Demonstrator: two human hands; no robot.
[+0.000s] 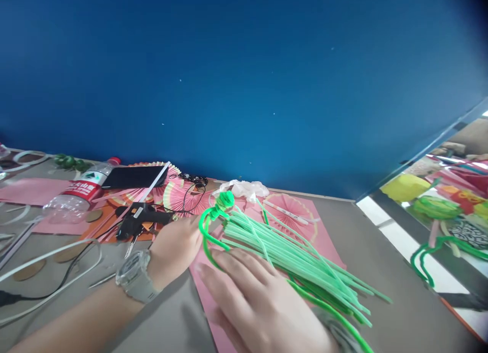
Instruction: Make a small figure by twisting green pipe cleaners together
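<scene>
Near the middle, my left hand [177, 246], with a watch [135, 274] on its wrist, is closed on the lower part of a small green pipe-cleaner figure [224, 200]. Bright green stems loop down from this piece. My right hand [263, 302] lies lower and to the right, its fingers bent against the looped stem, which runs on past its far side; the fingertips are partly blurred. Behind my right hand a bundle of pale green pipe cleaners [297, 256] rests on pink paper [328, 236].
A plastic bottle [78, 190], black phone [133, 177] and black glue gun [141, 218] lie at left among cables. Folded pink paper fans [186, 198], a white marker [285, 212] and crumpled white plastic [246, 189] sit before the blue partition [236, 89]. Colourful materials show at far right.
</scene>
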